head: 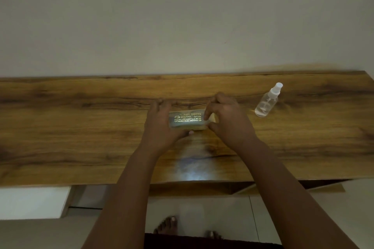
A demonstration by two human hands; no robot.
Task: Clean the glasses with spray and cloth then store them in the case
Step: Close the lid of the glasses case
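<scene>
**A:** What does the writing on your case point(187, 120) say?

**B:** Gold lettering across the lid reads "GOUTHAM Opticals", then below it "GOUTHAM EYE HOSPITALS", and a line ending "TALKIES ROAD, HINDUPUR". A row of digits runs above, too blurred to read.

**A:** And where does it sit against your hands?

**B:** Right between them. Your left hand point(159, 125) wraps its left end, fingers curled over the far edge and the thumb under the near edge. Your right hand point(226, 119) grips the right end, with a fingertip on the lid and the thumb at the near corner. The case looks closed, so you cannot tell what is inside it. The glasses and cloth do not show.

**A:** What about the spray?

**B:** The spray bottle point(267, 100) stands beyond your right hand, off to its outer side and a little farther from you, well apart from the fingers. It is clear plastic with a white nozzle, and a little clear liquid sits in the bottom. No label can be made out on it.

**A:** What carries it all?

**B:** The wood-grain desk point(81, 127), against a plain wall point(182, 16). Whether the case touches the desk, you cannot tell.
</scene>
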